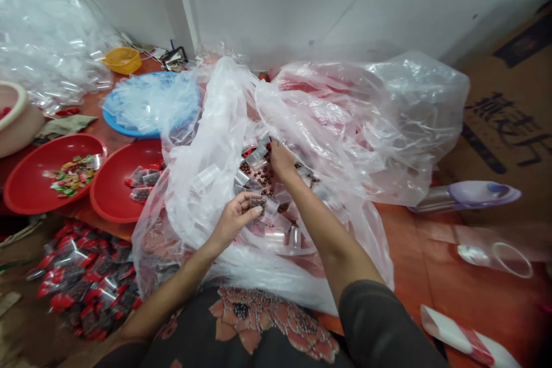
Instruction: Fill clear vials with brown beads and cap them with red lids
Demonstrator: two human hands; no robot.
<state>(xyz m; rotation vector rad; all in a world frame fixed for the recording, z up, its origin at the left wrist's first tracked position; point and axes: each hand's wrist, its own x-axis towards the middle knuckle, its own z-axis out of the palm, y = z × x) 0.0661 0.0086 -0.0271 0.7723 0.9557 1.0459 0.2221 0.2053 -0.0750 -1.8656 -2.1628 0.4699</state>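
A large clear plastic bag (226, 103) lies opened out on the table, with clear plastic cups (276, 236) and small round brown balls (263, 177) loose inside it. My left hand (239, 215) is at the near side of this pile, fingers and thumb closed round a small clear cup (257, 204) that looks filled with something dark. Deeper in the bag, my right hand (281, 160) reaches down among the cups with its fingers curled. Those fingertips are partly hidden, and what they hold cannot be made out.
Left stand a red bowl (19, 187) of colourful wrapped pieces, another red bowl (110, 207) with filled packs, and a blue basin (114, 123) of clear plastic. Red-capped packs (92, 276) are heaped below. A carton (509, 126) and a purple-handled scoop (483, 192) are at right.
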